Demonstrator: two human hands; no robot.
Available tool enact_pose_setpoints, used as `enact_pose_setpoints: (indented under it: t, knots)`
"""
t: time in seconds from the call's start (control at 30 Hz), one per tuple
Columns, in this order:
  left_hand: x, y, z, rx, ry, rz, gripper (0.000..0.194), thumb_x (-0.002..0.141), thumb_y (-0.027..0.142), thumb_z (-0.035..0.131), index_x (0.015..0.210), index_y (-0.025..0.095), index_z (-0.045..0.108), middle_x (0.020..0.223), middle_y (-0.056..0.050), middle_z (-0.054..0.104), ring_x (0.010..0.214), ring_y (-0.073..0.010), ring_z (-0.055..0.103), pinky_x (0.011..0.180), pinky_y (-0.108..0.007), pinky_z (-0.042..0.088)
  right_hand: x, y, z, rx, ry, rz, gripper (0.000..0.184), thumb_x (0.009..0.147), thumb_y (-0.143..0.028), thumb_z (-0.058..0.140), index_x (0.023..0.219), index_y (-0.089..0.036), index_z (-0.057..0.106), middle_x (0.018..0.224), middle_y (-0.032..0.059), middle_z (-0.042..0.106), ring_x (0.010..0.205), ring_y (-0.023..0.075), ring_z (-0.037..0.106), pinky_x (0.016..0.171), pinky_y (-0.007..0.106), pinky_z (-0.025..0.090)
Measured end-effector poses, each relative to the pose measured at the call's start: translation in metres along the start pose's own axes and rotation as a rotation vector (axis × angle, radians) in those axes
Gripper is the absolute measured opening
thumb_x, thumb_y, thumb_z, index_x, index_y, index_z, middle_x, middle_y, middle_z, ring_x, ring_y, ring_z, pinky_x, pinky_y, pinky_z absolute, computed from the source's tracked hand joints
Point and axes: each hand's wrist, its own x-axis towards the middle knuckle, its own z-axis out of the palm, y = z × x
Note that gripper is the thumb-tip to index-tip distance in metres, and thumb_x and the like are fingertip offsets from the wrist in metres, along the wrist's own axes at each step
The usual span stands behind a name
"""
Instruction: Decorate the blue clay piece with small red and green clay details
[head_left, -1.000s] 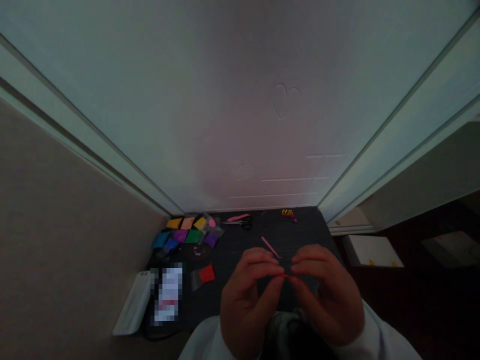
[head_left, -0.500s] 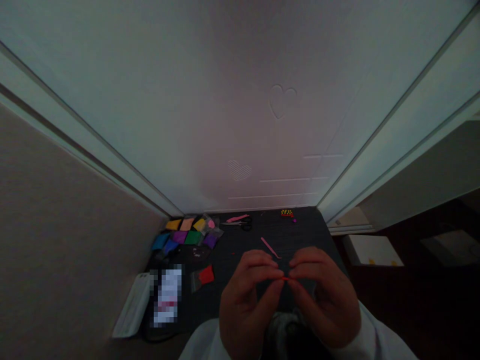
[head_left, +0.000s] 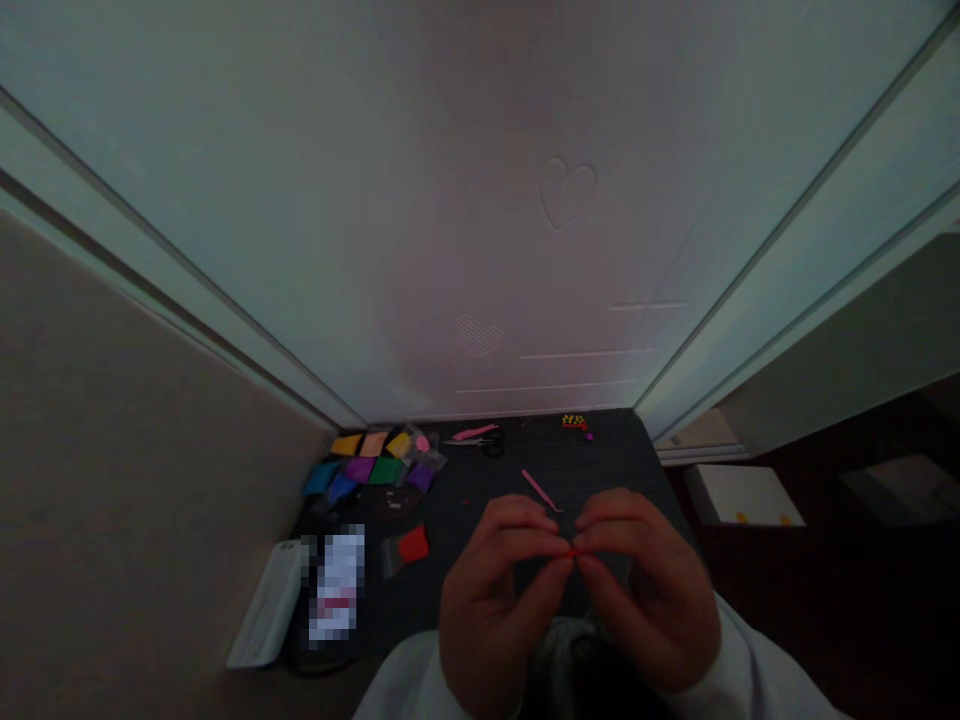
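My left hand and my right hand meet low in the middle of the view, fingertips pinched together on a tiny red piece. Both hands hover over a dark mat. A thin pink stick lies on the mat just beyond my fingers. A small bag with red material rests to the left of my left hand. White sleeves cover both wrists.
Several small bags of coloured material lie at the mat's far left, with scissors and a small yellow-and-red object near the wall. A white tray lies at the left. White boxes stand to the right.
The hands stay pinched on the red piece, shifting only slightly; the view has tilted a little.
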Motion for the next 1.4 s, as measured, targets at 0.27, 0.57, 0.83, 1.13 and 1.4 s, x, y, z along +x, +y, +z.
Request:
enact_pose_setpoints:
  t: [0.27, 0.57, 0.83, 1.13, 1.4]
  knots:
    - [0.0034, -0.0028, 0.0004, -0.328, -0.039, -0.201, 0.013, 0.063, 0.011, 0.069, 0.068, 0.022, 0.066, 0.077, -0.002, 0.059, 0.082, -0.0164, 0.056, 0.076, -0.028, 0.045, 0.0013, -0.0021, -0.0017, 0.059, -0.044, 0.003, 0.026, 0.071, -0.001, 0.053, 0.091, -0.016, 0.058, 0.084, 0.0040, 0.057, 0.081, 0.0121, 0.056, 0.071, 0.026, 0.045]
    - [0.0044, -0.0022, 0.0002, -0.326, 0.002, -0.180, 0.019, 0.064, 0.011, 0.069, 0.077, 0.023, 0.067, 0.079, -0.003, 0.060, 0.081, -0.0173, 0.057, 0.073, -0.029, 0.046, 0.0060, -0.0061, -0.0022, 0.128, -0.069, -0.004, 0.029, 0.071, -0.003, 0.051, 0.095, -0.016, 0.059, 0.084, 0.0051, 0.058, 0.080, 0.0133, 0.056, 0.069, 0.027, 0.047]
    - [0.0064, -0.0008, -0.0045, -0.081, 0.007, 0.025, 0.027, 0.068, 0.006, 0.063, 0.086, 0.025, 0.069, 0.080, -0.003, 0.062, 0.083, -0.0159, 0.057, 0.073, -0.027, 0.049, -0.0005, -0.0024, -0.0020, 0.133, -0.091, 0.039, 0.032, 0.073, -0.007, 0.050, 0.101, -0.019, 0.058, 0.088, 0.0061, 0.059, 0.083, 0.0163, 0.056, 0.071, 0.031, 0.048]
    - [0.0064, -0.0017, -0.0036, -0.099, 0.049, -0.095, 0.011, 0.067, 0.009, 0.064, 0.071, 0.019, 0.063, 0.075, -0.003, 0.060, 0.080, -0.0171, 0.057, 0.072, -0.028, 0.047, 0.0005, 0.0009, -0.0031, 0.080, -0.061, 0.035, 0.026, 0.074, -0.006, 0.051, 0.094, -0.019, 0.060, 0.083, 0.0050, 0.059, 0.079, 0.0146, 0.057, 0.068, 0.028, 0.048]
    - [0.0056, 0.0049, -0.0045, -0.057, 0.017, -0.084, 0.013, 0.067, 0.008, 0.062, 0.074, 0.019, 0.062, 0.077, -0.004, 0.060, 0.083, -0.0188, 0.056, 0.073, -0.031, 0.046, 0.0006, -0.0009, -0.0003, 0.269, -0.017, 0.177, 0.016, 0.077, -0.012, 0.052, 0.087, -0.020, 0.060, 0.077, 0.0038, 0.059, 0.074, 0.0150, 0.056, 0.065, 0.029, 0.047]
